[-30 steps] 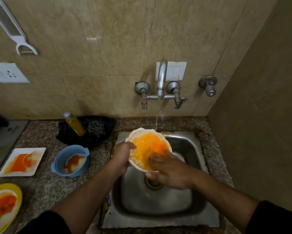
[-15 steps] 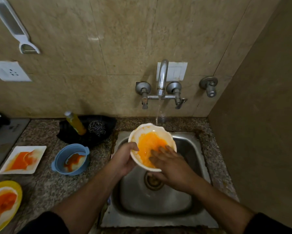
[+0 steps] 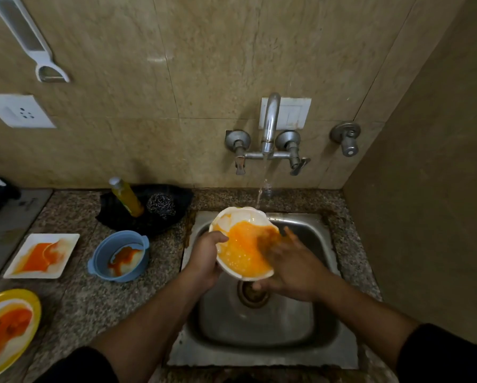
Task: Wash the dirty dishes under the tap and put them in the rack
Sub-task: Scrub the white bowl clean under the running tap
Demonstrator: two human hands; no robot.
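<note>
Item: white bowl (image 3: pixel 241 246), orange-smeared, held tilted over the sink (image 3: pixel 259 333), far rim under the tap (image 3: pixel 270 120) stream.
Left hand (image 3: pixel 205 259): clasps the bowl's rim.
Right hand (image 3: pixel 291 269): fingers flat, blurred, rubbing inside.
Advice: let water reach the smear.

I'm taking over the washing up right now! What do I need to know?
Left hand grips the white bowl by its rim over the sink.
Right hand rubs inside it, fingers flat and blurred.
Tap is running; water lands at the bowl's far edge.
Done: nothing yet; the bowl holds orange suds.
Left: rinse it, then wash the blue bowl, square plate and yellow plate, all dirty on the counter. No rack is in view.
</note>
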